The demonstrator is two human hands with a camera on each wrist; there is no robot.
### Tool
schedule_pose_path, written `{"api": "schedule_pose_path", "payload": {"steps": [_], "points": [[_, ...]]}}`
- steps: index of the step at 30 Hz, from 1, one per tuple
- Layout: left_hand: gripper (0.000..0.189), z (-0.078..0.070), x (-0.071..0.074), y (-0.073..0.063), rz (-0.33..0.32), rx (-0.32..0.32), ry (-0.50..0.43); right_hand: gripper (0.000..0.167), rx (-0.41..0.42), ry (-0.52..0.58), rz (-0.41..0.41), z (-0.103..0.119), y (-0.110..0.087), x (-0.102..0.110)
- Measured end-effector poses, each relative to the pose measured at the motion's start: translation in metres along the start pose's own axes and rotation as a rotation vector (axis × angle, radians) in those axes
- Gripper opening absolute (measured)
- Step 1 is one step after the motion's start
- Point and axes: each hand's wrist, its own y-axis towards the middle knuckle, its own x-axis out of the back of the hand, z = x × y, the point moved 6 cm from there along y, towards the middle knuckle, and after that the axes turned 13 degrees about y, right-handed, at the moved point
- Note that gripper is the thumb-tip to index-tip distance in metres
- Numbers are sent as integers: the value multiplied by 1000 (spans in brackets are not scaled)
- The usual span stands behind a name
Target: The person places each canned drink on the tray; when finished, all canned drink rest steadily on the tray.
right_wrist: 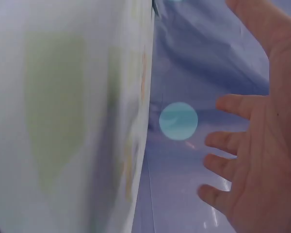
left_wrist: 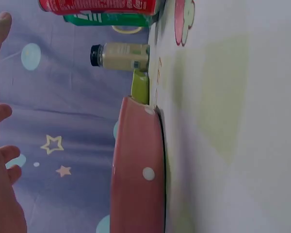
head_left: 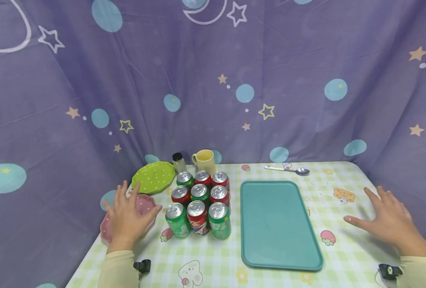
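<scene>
My left hand (head_left: 128, 218) hovers over the pink dotted dish (head_left: 106, 230) with its fingers spread and nothing in its grasp. To the right of that hand stand several soda cans in rows, green ones such as the front can (head_left: 219, 222) mixed with red ones such as the cola can (head_left: 197, 218). In the left wrist view the pink dish (left_wrist: 138, 170) shows its side close below the hand. My right hand (head_left: 389, 220) is held above the right part of the table, fingers apart and palm bare. Between the hands lies a flat teal tray (head_left: 279, 224), left of the right hand.
Behind the cans are a yellow mug (head_left: 205, 161) and a black-capped jar (head_left: 179, 163). A green dotted plate (head_left: 153, 177) lies at the back left. A spoon (head_left: 301, 171) rests near the back edge of the checkered tablecloth (head_left: 213, 264). A purple curtain (head_left: 213, 80) hangs behind.
</scene>
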Motion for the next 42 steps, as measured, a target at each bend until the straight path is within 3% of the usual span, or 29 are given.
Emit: {"api": "schedule_pose_path", "payload": {"steps": [9, 18, 25, 33, 42], "points": [[99, -16, -3, -9, 135, 16, -303, 111, 40, 92, 150, 20, 3, -20], [77, -37, -10, -24, 152, -18, -633, 99, 103, 208, 242, 48, 0, -39], [62, -50, -14, -33, 192, -65, -734, 90, 143, 278, 331, 65, -5, -52], [60, -60, -18, -38, 235, -139, -842, 84, 213, 407, 447, 84, -12, -63], [66, -61, -26, -43, 303, -72, -827, 88, 211, 595, 635, 92, -19, -76]]}}
